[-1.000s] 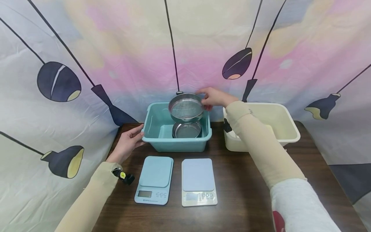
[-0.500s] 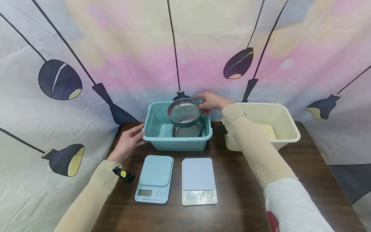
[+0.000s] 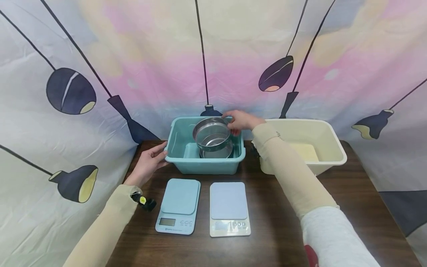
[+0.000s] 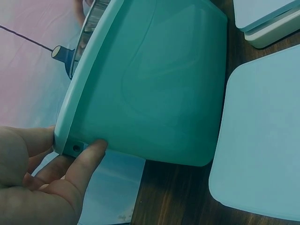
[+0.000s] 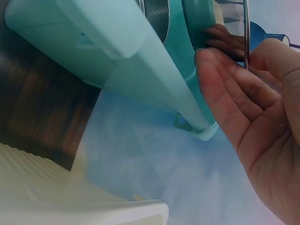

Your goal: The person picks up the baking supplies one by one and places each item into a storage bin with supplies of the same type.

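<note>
In the head view my right hand [image 3: 242, 121] pinches the rim of a round metal sieve [image 3: 204, 144] between thumb and fingers. The sieve is tilted and partly inside a teal plastic basin [image 3: 203, 167]. A second round metal sieve [image 3: 220, 154] lies in the basin beneath it, partly covered from view. My left hand [image 3: 147, 163] holds the basin's left rim. In the left wrist view, fingers [image 4: 86, 164] lie against the basin's outer wall just below the rim. The right wrist view has the fingers against the held sieve's shiny side wall.
A cream plastic basin [image 3: 333, 162] stands right of the teal one, partly behind the right forearm. In front of the teal basin lie a light-blue kitchen scale [image 3: 179, 200] and a white kitchen scale [image 3: 228, 202]. A patterned cloth [image 3: 150, 55] hangs behind the dark wooden table [image 3: 267, 230].
My right hand has lowered the held sieve into the teal basin, closer to the lower sieve, which it now covers more. The left hand stays at the basin's rim.
</note>
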{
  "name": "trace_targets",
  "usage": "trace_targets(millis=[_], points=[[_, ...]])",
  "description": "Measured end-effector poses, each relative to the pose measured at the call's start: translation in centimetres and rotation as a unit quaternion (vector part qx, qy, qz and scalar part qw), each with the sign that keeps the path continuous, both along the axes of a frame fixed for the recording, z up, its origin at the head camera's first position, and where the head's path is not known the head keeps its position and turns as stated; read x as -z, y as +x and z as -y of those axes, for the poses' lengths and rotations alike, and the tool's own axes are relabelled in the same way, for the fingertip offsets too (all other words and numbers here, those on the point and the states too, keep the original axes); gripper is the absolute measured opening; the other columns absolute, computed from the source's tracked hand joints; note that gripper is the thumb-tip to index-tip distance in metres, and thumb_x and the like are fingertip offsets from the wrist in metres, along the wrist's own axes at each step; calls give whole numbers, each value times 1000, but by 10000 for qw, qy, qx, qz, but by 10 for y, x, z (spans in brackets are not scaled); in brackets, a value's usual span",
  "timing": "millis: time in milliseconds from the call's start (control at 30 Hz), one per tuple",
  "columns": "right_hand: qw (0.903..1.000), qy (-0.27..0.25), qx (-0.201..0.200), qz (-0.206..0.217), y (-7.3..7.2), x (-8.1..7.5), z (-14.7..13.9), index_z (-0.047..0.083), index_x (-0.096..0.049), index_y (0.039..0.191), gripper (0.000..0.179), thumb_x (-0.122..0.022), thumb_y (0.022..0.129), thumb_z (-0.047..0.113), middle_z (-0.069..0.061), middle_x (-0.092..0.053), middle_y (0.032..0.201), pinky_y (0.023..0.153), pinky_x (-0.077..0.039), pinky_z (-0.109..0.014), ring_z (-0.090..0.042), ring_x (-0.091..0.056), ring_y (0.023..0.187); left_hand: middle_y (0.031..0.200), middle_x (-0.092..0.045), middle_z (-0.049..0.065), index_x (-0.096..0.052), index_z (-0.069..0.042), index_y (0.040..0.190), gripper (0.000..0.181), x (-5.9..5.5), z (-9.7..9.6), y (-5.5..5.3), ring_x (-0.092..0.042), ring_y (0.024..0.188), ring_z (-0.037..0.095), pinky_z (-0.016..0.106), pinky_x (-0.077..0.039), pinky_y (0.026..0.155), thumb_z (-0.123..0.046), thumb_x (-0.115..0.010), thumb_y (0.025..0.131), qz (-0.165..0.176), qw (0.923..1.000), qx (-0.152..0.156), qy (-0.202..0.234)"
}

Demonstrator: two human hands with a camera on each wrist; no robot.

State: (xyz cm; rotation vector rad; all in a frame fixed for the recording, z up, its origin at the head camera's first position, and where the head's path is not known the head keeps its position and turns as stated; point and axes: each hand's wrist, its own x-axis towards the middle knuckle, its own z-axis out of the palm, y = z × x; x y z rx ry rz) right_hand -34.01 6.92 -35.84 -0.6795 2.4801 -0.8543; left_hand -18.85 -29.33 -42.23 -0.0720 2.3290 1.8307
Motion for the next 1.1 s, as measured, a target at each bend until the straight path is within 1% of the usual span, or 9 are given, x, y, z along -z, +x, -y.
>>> trace_targets(millis=[167,300,400,433,567,667,833,967,1100], points=[[9999,104,30,-8,1,2,1,9,-45,157,56,-58,102,5,-16,-72,91,68,-64,-34,-23,-70,73,162,-40,20,-34,-13,164,57,1,0,0,-51,140,35,26,-57,98,-20,-54,111,0,10000,-1,3],[9999,132,13,38,2,4,2,9,-45,157,56,-58,102,5,-15,-72,89,67,-64,-34,-23,-70,73,161,-42,20,-34,-14,164,57,1,0,0,-61,129,20,23,-58,95,-20,-54,111,4,10000,-22,29],[9999,106,7,79,1,5,1,9,-44,157,56,-58,103,6,-15,-72,89,68,-64,-35,-23,-70,73,161,-43,20,-35,-14,163,56,1,0,0,-63,124,12,22,-58,94,-20,-54,111,5,10000,-25,41],[9999,97,2,94,1,5,1,9,-44,157,56,-58,103,6,-16,-72,89,68,-64,-35,-23,-71,73,161,-42,20,-35,-14,163,56,1,0,0,-63,126,13,22,-58,94,-20,-54,111,3,10000,-19,39],[9999,109,-21,77,-1,7,0,9,-44,158,55,-57,104,7,-16,-73,90,68,-64,-35,-24,-71,74,161,-42,20,-35,-14,163,56,1,-1,1,-56,136,29,24,-58,96,-19,-54,111,-30,10000,13,13],[9999,126,-38,67,-1,8,0,9,-44,158,54,-57,105,8,-15,-73,90,69,-64,-35,-24,-71,74,161,-42,20,-34,-14,164,56,1,-1,1,-52,139,35,24,-57,96,-18,-54,111,-41,10000,21,-2],[9998,141,-82,93,1,7,1,8,-44,157,53,-57,106,9,-15,-72,90,69,-64,-35,-24,-71,75,161,-42,20,-34,-13,164,56,1,-1,0,-51,139,36,23,-58,95,-17,-52,111,-18,10000,-7,-11],[10000,-9,-37,47,2,5,0,3,-46,155,50,-57,106,8,-16,-72,86,69,-64,-36,-24,-71,72,162,-41,20,-33,-13,164,56,1,-2,0,-51,140,35,24,-58,96,-18,-53,111,-6,10000,-17,3],[9998,-193,38,-31,1,2,-3,-2,-52,148,44,-57,106,7,-16,-72,83,67,-64,-36,-22,-70,67,162,-40,19,-32,-14,164,57,1,-1,0,-49,142,37,26,-57,98,-20,-53,111,-2,10000,-18,10]])
